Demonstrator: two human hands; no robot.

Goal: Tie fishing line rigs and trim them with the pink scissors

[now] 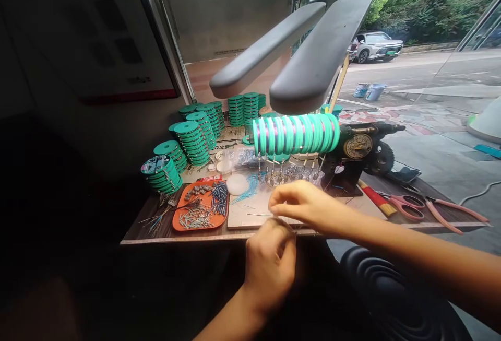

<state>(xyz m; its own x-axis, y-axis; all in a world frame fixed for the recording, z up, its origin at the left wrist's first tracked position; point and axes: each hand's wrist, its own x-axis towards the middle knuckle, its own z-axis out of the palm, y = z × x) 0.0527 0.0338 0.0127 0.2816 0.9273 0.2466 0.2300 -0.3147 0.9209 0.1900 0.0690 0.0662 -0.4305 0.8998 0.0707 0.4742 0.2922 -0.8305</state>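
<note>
My left hand (pixel 269 255) is curled closed just past the front edge of the worktable. Above it and slightly to the right, my right hand (pixel 294 201) bends its thumb and fingers together in a pinch over the light board (pixel 239 220). What either hand holds is too fine or hidden to make out. A thin needle-like rod (pixel 256 214) extends left from beside the hands. Behind them, a row of green spools (pixel 295 134) sits on the shaft of a black winding machine (pixel 358 148), with small fittings dangling underneath.
An orange tray (pixel 180 221) of small weights and metal fittings lies at left. Stacks of green spools (pixel 191 142) stand behind it. Scissors (pixel 407 206), pliers (pixel 442 208) and a brush (pixel 378 200) lie at right. A grey two-armed lamp (pixel 313 64) overhangs the table.
</note>
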